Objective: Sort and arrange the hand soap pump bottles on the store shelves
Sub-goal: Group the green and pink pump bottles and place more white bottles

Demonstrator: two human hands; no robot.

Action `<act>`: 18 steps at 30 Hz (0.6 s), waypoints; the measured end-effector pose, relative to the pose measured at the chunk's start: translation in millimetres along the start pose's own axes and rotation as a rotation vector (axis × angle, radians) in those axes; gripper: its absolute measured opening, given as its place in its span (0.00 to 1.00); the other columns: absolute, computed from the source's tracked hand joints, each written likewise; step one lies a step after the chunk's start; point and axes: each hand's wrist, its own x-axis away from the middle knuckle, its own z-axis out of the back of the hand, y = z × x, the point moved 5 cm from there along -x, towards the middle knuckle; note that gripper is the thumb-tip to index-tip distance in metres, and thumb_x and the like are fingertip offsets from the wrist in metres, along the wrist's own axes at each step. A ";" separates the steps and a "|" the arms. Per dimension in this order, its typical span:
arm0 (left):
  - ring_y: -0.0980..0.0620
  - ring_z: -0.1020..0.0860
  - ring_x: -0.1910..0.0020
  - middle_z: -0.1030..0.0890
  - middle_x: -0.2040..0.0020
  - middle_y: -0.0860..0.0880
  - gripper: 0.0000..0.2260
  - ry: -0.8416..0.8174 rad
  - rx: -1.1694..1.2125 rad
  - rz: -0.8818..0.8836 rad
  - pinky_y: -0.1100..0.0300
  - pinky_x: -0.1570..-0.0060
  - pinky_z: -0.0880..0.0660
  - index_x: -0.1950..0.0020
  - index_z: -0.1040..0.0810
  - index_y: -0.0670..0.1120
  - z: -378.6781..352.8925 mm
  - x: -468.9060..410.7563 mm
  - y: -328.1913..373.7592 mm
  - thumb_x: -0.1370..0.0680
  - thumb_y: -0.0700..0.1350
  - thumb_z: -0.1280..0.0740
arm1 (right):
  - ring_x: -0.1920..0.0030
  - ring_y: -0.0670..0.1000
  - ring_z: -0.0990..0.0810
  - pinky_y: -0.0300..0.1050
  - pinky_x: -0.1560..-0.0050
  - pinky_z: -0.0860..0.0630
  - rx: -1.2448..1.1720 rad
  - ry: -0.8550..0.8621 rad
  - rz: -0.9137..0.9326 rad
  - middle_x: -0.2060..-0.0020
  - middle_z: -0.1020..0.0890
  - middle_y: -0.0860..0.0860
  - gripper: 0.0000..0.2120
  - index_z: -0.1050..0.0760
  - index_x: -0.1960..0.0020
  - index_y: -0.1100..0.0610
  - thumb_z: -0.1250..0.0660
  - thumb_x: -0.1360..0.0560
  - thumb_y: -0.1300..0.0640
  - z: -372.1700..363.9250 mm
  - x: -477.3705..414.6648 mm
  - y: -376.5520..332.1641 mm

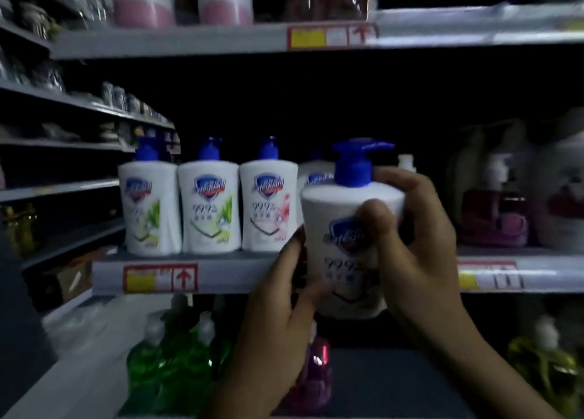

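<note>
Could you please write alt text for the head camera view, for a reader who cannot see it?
The left hand and right hand grip a white soap bottle with a blue pump in front of a dim store shelf. Three matching bottles stand in a row on it to the left; green bottles sit below.

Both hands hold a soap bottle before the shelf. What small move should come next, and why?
Probably set the held bottle down on the shelf right of the pink-labelled bottle: left hand and right hand grip it there, where the front row seems to end.
</note>
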 end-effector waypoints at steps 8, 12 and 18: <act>0.47 0.24 0.38 0.35 0.25 0.47 0.43 0.059 -0.896 -0.177 0.56 0.48 0.22 0.22 0.55 0.52 -21.4 -50.8 -19.3 0.27 0.38 0.31 | 0.50 0.45 0.22 0.42 0.55 0.23 0.088 0.095 0.067 0.48 0.24 0.46 0.12 0.30 0.39 0.55 0.38 0.22 0.56 -16.1 -73.1 48.8; 0.43 0.22 0.41 0.27 0.31 0.44 0.29 0.088 -0.947 -0.166 0.50 0.50 0.20 0.27 0.35 0.44 -34.0 -56.7 -33.3 0.28 0.42 0.34 | 0.48 0.48 0.21 0.42 0.55 0.19 0.082 0.024 -0.059 0.46 0.24 0.49 0.11 0.32 0.38 0.55 0.39 0.20 0.56 -27.6 -76.9 82.7; 0.41 0.21 0.48 0.24 0.37 0.44 0.26 0.094 -1.006 -0.053 0.48 0.58 0.21 0.31 0.29 0.44 -32.4 -61.7 -35.3 0.29 0.44 0.37 | 0.51 0.49 0.18 0.46 0.54 0.17 -0.016 -0.025 -0.294 0.50 0.21 0.49 0.09 0.30 0.39 0.54 0.41 0.19 0.57 -33.3 -73.8 110.4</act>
